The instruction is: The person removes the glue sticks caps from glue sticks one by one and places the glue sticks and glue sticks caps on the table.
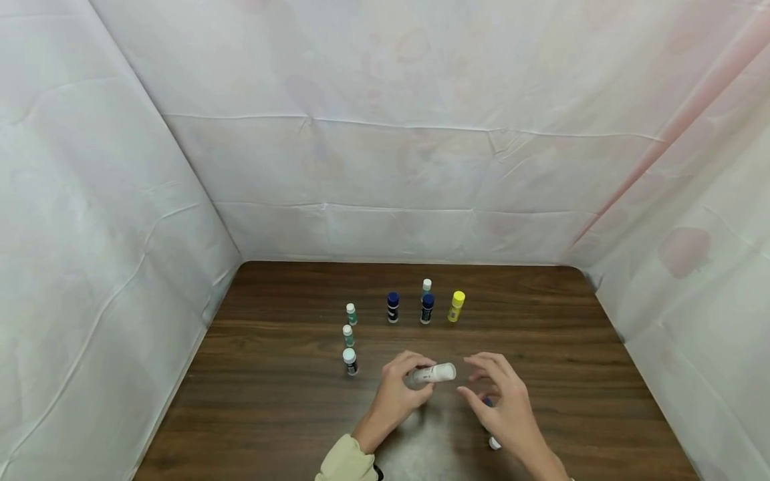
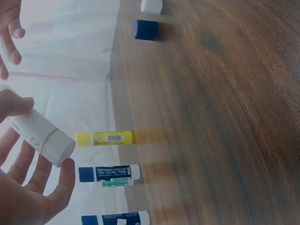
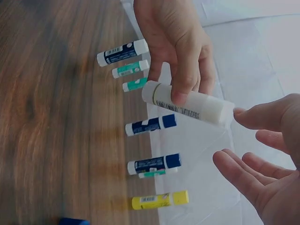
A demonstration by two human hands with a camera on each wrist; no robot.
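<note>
My left hand (image 1: 397,391) grips a white glue stick (image 1: 438,373) between thumb and fingers, tilted above the table. In the right wrist view the printed barcode on this glue stick (image 3: 178,107) faces the camera. Just off its right end is my right hand (image 1: 504,404), fingers spread and holding nothing. Seen from the right wrist, the thumb tip comes right up to that end. Below the right hand, partly hidden by it, are a blue cap (image 2: 146,29) and a white cap (image 2: 151,6) on the table.
Farther back stand two blue glue sticks (image 1: 393,307), a yellow glue stick (image 1: 456,306) and a small green one (image 1: 426,286) behind a blue one. At left, two green glue sticks (image 1: 351,314) and a white-capped dark one (image 1: 350,361) form a row. White cloth (image 1: 385,167) surrounds the table.
</note>
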